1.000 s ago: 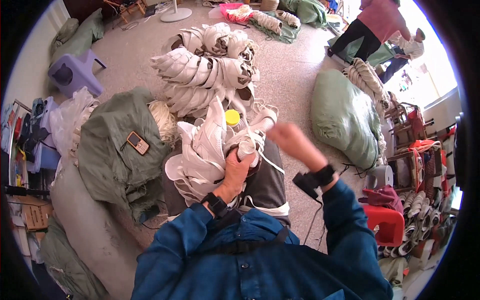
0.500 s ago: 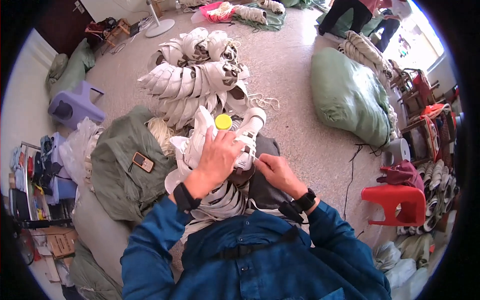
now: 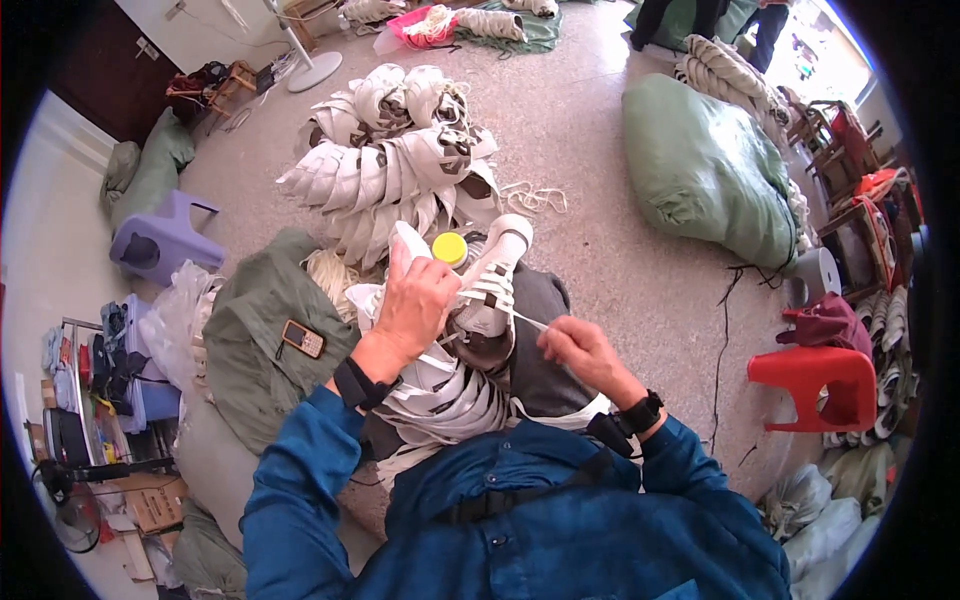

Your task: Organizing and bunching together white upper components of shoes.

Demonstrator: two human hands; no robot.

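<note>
While the right hand [image 3: 582,350] pinches a taut white lace [image 3: 529,320] of the shoe [image 3: 487,318] over the lap [image 3: 543,375], the left hand [image 3: 415,305] curls beside it, grip unclear; a printed carton [image 3: 155,504] lies at left, pale uppers [image 3: 365,175] on the speckled floor [image 3: 600,150].

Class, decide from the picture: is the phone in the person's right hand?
No, the right hand holds a white lace, while the phone lies on green cloth.

No text legible; cardboard box [image 3: 156,506] print too small
</note>
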